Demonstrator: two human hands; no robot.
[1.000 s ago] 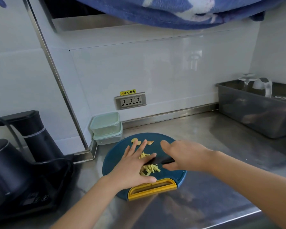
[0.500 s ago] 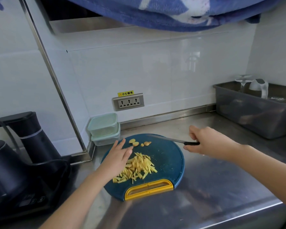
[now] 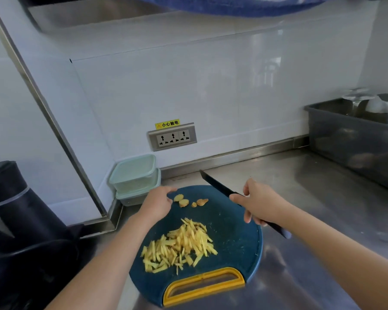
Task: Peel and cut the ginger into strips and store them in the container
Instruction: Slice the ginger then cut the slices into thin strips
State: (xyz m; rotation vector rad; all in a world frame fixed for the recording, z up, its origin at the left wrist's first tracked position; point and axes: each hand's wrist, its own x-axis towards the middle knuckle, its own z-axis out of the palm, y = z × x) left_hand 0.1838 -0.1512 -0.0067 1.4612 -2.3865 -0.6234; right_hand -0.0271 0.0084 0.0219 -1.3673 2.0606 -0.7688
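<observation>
Here, knife (image 3: 217, 187) past far edge of board (image 3: 238, 247).

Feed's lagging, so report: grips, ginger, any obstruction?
Left grip open by scraps; right grip holds knife. Strips piled on board, not yet stored. Containers stacked at wall, nothing blocking.

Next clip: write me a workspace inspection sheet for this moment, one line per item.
Surface: steel counter, shiny, carrying the round blue cutting board.
Job's things: pile of ginger strips mid-board; a few ginger pieces at its far edge; two stacked containers by the wall, left of it.
Clutter: black kettle at left; grey bin at right holding glassware.
Hands: left hand open, over the board beside the pieces; right hand grips the knife, blade pointing toward the wall.
Cables: nothing seen.
Surroundings: white wall; socket strip, nothing plugged in; blue cloth overhead.
</observation>
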